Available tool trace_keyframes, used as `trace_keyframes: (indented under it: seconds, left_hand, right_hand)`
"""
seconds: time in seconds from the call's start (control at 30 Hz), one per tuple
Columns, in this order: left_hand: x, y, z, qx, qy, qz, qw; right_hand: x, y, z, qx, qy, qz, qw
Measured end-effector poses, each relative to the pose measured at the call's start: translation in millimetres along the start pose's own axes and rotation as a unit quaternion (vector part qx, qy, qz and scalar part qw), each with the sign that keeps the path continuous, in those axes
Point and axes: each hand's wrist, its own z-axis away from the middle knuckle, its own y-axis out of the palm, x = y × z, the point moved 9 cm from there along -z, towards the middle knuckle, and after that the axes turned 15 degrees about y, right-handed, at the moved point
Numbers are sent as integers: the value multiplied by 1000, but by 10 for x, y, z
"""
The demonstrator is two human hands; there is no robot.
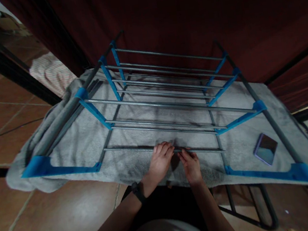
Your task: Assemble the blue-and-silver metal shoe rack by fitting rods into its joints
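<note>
- A grey tubular metal rack with blue plastic brackets (169, 105) rests on a fluffy grey cloth (132, 166).
- Its nearest thin grey metal rod (127, 149) crosses the front, just before the person.
- The left hand (161, 158) curls over the rod near its middle; the right hand (189, 163) pinches it just beside.
- The step in hand appears to be handling this rod; shifting it would call for both hands moving together.
</note>
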Motion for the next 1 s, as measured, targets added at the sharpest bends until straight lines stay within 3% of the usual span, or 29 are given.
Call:
trace_keyframes:
  seconds: [0.17, 0.4, 0.63, 1.0]
  left_hand:
    - [35, 188, -18, 111, 47, -76, 990]
    - [-3, 195, -36, 152, 58, -85, 983]
    - [-91, 186, -48, 166, 99, -100, 976]
    - [-61, 262, 1, 128, 132, -89, 979]
  right_hand:
    - [11, 8, 3, 5, -3, 10, 1000]
    - [5, -12, 16, -2, 3, 8, 1000]
    - [8, -119, -17, -2, 6, 8, 1000]
    - [-5, -178, -23, -8, 29, 2, 1000]
